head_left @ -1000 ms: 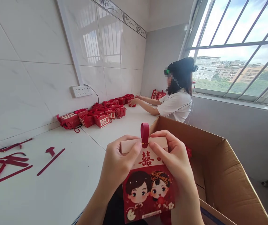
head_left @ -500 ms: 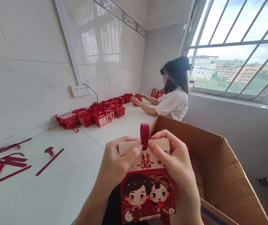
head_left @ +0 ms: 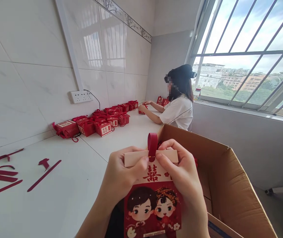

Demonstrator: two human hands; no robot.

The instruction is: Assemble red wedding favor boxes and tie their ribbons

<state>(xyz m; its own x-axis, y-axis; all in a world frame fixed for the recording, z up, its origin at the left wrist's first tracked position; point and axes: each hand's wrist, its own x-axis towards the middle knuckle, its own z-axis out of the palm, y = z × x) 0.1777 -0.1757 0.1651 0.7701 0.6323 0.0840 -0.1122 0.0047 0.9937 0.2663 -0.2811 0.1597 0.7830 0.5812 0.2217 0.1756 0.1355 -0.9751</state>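
A red and cream wedding gift box (head_left: 152, 195), printed with a cartoon couple and a red double-happiness sign, is upright between my two hands. My left hand (head_left: 124, 175) grips its upper left side, thumb on the front near the middle. On the other side, my right hand (head_left: 183, 175) holds the upper right, its thumb also pressing close to the centre. A dark red ribbon loop (head_left: 152, 143) stands up from the cream top flap (head_left: 134, 158) between the thumbs. Fingers behind the box are partly hidden.
An open cardboard carton (head_left: 233, 185) stands close on my right. Several red gift boxes (head_left: 103, 128) line the tiled wall on the white table (head_left: 64, 211). Loose red ribbon strips (head_left: 44, 175) lie at left. A co-worker (head_left: 178, 109) handles a red item farther back.
My view has shifted slightly, so the table items sit farther left in the picture. Both hands keep their hold on the box; the cream flap shows a little more of its front.
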